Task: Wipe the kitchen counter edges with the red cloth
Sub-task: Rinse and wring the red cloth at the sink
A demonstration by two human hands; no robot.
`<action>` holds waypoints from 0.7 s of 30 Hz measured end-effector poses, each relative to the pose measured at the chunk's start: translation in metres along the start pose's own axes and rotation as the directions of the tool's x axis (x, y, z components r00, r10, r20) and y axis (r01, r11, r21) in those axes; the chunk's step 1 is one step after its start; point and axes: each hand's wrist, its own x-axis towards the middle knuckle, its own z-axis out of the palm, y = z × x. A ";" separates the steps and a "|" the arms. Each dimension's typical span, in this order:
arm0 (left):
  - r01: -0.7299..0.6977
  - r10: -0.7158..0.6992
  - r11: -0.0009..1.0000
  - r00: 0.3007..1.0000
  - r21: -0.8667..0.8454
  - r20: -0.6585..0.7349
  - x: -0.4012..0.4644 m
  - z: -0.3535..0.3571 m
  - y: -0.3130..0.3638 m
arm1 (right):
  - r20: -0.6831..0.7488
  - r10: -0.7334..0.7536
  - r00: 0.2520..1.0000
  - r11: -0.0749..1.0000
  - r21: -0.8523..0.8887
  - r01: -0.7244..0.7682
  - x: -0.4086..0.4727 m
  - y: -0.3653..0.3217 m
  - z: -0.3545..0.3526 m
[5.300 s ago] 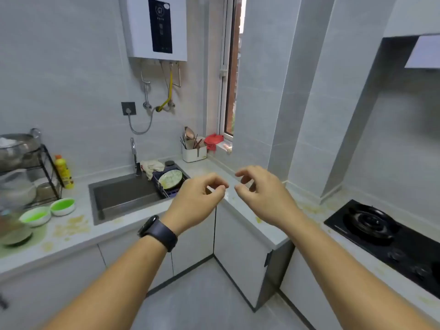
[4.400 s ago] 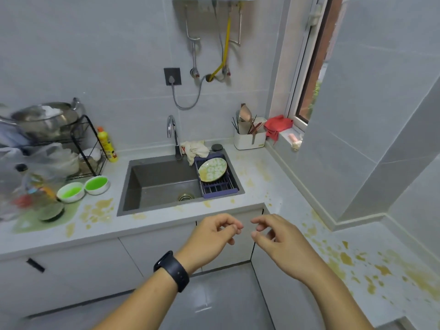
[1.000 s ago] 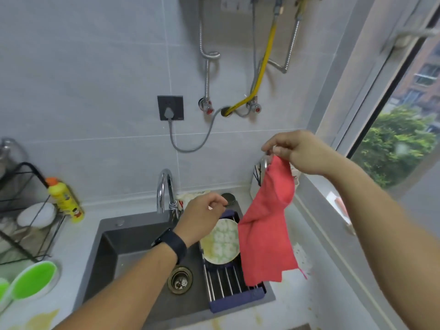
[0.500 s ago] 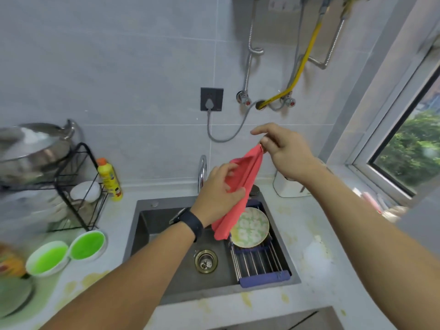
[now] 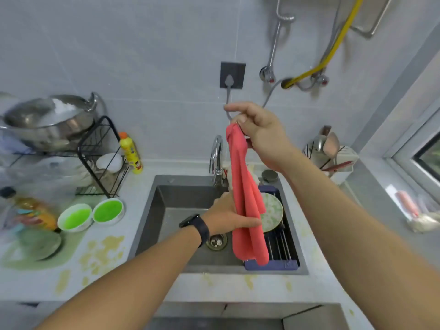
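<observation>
Right hand (image 5: 259,129) pinches the soft red fabric cloth (image 5: 247,198) by its top above the grey steel sink (image 5: 171,210), left hand (image 5: 228,216) grasping mid-length, apparently straightening it before wiping.

A home kitchen: a steel sink (image 5: 181,210) with a tap (image 5: 216,158) at 12 o'clock, a dish rack (image 5: 95,148) and bowls (image 5: 107,211) at 9 o'clock on the stained counter (image 5: 238,284), utensils (image 5: 329,145) at 2 o'clock, tiled wall (image 5: 142,55).

I can't read any text; the yellow bottle's (image 5: 131,154) label is too blurred to make out.
</observation>
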 end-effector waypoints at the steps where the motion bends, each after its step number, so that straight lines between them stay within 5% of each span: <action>1: 0.049 -0.047 0.996 0.999 -0.078 0.028 -0.005 0.009 -0.007 | -0.002 0.014 1.000 1.000 0.009 -0.014 -0.004 0.005 0.004; 4: 0.122 -0.131 0.975 0.990 -0.188 -0.041 -0.012 0.020 -0.026 | -0.086 -0.015 0.996 0.998 0.059 0.020 -0.014 0.014 0.002; 8: 0.162 -0.185 0.978 0.965 -0.134 -0.184 -0.017 0.009 -0.058 | -0.407 0.049 0.912 0.991 0.135 0.008 -0.031 0.045 -0.031; 12: 0.177 -0.190 0.982 0.924 -0.068 -0.332 -0.025 -0.016 -0.074 | -0.590 0.247 0.769 0.923 -0.097 -0.371 -0.071 0.119 -0.046; 14: 0.170 -0.172 0.985 0.908 -0.040 -0.381 -0.029 -0.033 -0.083 | -0.545 0.381 0.747 0.729 -0.320 -0.605 -0.101 0.152 -0.031; 16: 0.144 -0.124 0.989 0.910 0.021 -0.396 -0.033 -0.051 -0.088 | -0.467 0.441 0.767 0.588 -0.495 -0.640 -0.125 0.170 0.003; 19: 0.098 -0.080 0.995 0.936 0.033 -0.343 -0.040 -0.071 -0.090 | -0.121 0.483 0.867 0.710 -0.527 -0.468 -0.136 0.170 0.086; 21: 0.055 -0.053 0.998 0.939 -0.005 -0.340 -0.046 -0.081 -0.094 | 0.128 0.490 0.862 0.840 -0.334 -0.428 -0.133 0.159 0.149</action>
